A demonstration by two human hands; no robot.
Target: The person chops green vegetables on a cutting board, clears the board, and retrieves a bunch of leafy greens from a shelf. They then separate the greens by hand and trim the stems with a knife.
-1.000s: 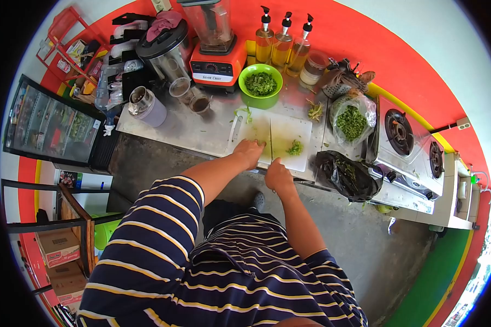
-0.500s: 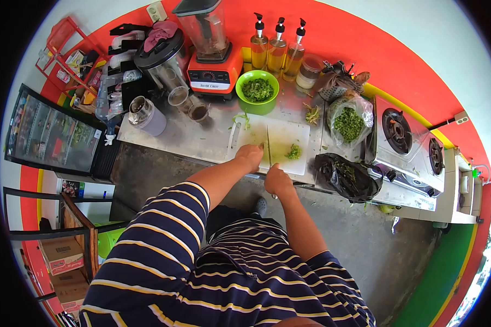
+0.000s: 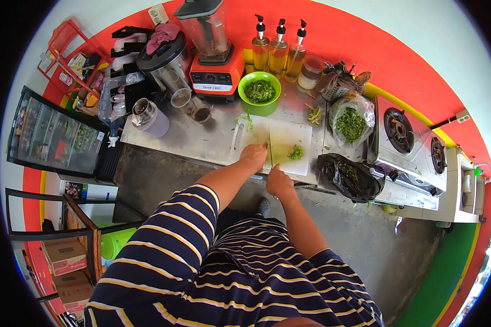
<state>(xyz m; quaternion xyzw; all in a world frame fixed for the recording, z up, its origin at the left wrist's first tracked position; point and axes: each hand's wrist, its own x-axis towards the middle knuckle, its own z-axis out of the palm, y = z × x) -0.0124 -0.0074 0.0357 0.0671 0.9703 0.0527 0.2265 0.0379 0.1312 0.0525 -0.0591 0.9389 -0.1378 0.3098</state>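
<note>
My left hand (image 3: 254, 156) is closed, its fingertips resting on the front left part of the white cutting board (image 3: 300, 128); what it pinches is too small to make out. My right hand (image 3: 279, 182) wraps round the handle of a knife (image 3: 270, 143), whose blade points away from me over the board, just right of my left fingers. A small heap of chopped greens (image 3: 296, 152) lies right of the blade. Some leafy stems (image 3: 247, 122) lie at the board's back left corner. Behind the board, a green bowl (image 3: 260, 110) holds chopped greens.
A clear bag of chopped greens (image 3: 350, 123), a black plastic bag (image 3: 348, 177) and a gas stove (image 3: 409, 141) stand to the right. Cups (image 3: 201, 113), a metal-topped container (image 3: 150, 117), a red blender (image 3: 215, 76) and pump bottles (image 3: 278, 50) stand left and behind.
The whole view has shifted slightly. My hands keep nearly the same places at the board, with the knife still in my right hand.
</note>
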